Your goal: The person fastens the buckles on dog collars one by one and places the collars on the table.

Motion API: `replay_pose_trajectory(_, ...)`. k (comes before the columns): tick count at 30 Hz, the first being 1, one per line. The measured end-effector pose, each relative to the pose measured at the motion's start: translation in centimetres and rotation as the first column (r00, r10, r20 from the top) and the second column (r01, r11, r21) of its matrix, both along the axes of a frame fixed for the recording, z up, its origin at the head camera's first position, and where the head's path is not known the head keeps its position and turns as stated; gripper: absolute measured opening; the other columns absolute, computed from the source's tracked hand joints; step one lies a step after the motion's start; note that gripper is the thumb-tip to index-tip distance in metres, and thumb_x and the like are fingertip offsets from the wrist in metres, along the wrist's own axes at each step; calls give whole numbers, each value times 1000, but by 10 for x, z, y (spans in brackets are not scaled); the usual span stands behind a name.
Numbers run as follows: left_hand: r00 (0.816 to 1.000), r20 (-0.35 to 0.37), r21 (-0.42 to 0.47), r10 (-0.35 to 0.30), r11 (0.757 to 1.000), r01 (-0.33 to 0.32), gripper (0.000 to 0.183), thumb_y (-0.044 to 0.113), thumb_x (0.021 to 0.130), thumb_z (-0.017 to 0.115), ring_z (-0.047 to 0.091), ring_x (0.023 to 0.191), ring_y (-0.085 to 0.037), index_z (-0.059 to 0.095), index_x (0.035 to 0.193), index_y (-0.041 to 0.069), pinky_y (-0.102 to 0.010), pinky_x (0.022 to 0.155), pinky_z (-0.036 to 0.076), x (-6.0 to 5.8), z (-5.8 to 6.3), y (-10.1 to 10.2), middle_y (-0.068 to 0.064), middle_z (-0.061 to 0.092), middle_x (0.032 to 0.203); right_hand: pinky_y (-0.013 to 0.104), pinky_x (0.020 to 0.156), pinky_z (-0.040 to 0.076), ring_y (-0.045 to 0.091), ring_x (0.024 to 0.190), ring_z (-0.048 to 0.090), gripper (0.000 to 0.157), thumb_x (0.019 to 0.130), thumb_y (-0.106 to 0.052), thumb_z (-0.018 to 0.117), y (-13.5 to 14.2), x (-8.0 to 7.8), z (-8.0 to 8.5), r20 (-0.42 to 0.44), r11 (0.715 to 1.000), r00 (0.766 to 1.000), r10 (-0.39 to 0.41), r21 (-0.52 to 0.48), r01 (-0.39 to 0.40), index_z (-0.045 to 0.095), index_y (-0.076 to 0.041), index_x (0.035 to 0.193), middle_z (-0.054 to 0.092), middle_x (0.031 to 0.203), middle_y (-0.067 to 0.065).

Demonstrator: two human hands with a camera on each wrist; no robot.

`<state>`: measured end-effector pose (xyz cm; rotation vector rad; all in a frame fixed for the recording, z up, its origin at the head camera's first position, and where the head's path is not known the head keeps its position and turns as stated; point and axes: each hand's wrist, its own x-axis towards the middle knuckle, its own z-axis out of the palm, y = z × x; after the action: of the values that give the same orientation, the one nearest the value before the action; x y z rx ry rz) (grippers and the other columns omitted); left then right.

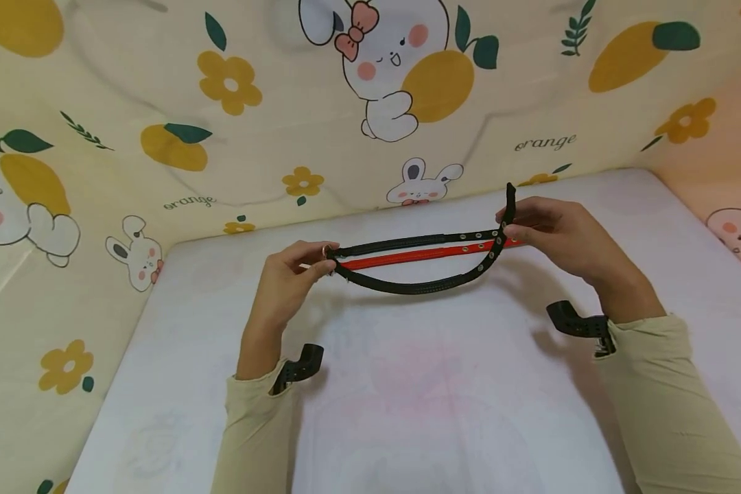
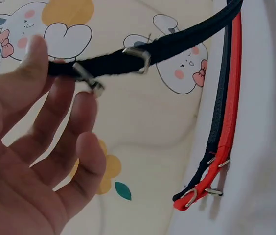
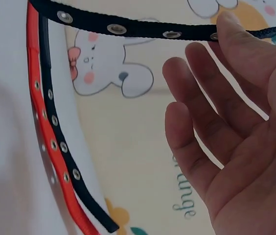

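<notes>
A black collar [image 1: 414, 288] hangs in a shallow sag between both hands. My left hand [image 1: 282, 285] pinches its buckle end between thumb and forefinger. In the left wrist view a metal buckle [image 2: 88, 78] dangles beside the fingers. The strap's eyeletted end is pinched by my right hand [image 1: 571, 240], with the tip sticking up past the thumb. Right behind, on the white table, lie a red collar [image 1: 401, 259] and a second black collar [image 1: 395, 243], side by side. Their metal eyelets show in the right wrist view.
The white table [image 1: 444, 425] meets cream cloth walls [image 1: 272, 144] printed with rabbits, oranges and flowers. Each wrist wears a black camera mount, one on the left [image 1: 302, 363] and one on the right [image 1: 577, 322].
</notes>
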<state>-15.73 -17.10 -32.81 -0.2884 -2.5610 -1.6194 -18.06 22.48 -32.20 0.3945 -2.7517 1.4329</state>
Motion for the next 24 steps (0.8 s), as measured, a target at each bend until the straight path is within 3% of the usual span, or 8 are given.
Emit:
replay_pose_trajectory(6, 1000, -10, 107, 17, 994, -15, 27, 3, 86, 75, 64, 90, -6, 74, 114, 3, -19, 77, 55, -3, -3, 7, -10, 69, 107, 8, 84, 47, -9, 99, 63, 26, 97, -27, 66, -7, 2, 4, -12, 1000, 1000, 10, 25, -10, 68, -16, 120, 70, 113, -8)
replay_pose_trajectory(10, 1000, 9, 209, 12, 978, -14, 28, 0, 86, 74, 65, 92, -8, 73, 113, -1, -23, 80, 59, -4, -6, 11, -12, 70, 113, 8, 83, 48, -8, 98, 64, 26, 96, -27, 66, -11, 5, 7, -25, 1000, 1000, 15, 9, -15, 68, -15, 120, 70, 109, -14)
replay_pose_trajectory(15, 998, 57, 292, 26, 956, -41, 28, 2, 87, 73, 69, 88, -9, 72, 115, -1, -25, 81, 59, -4, -9, 18, -12, 74, 109, 9, 81, 50, -6, 96, 65, 26, 95, -22, 68, -19, 8, 10, -53, 999, 998, 30, -10, -31, 68, -14, 120, 70, 104, -19)
replay_pose_trajectory(24, 999, -8, 457, 54, 889, -44, 28, -1, 86, 71, 71, 82, -6, 69, 112, -12, -19, 75, 56, -4, -12, 27, 8, 76, 90, 10, 79, 50, -7, 90, 64, 36, 93, -21, 71, -35, 8, 9, -87, 1000, 996, -14, -20, 13, 63, -19, 129, 72, 100, -14)
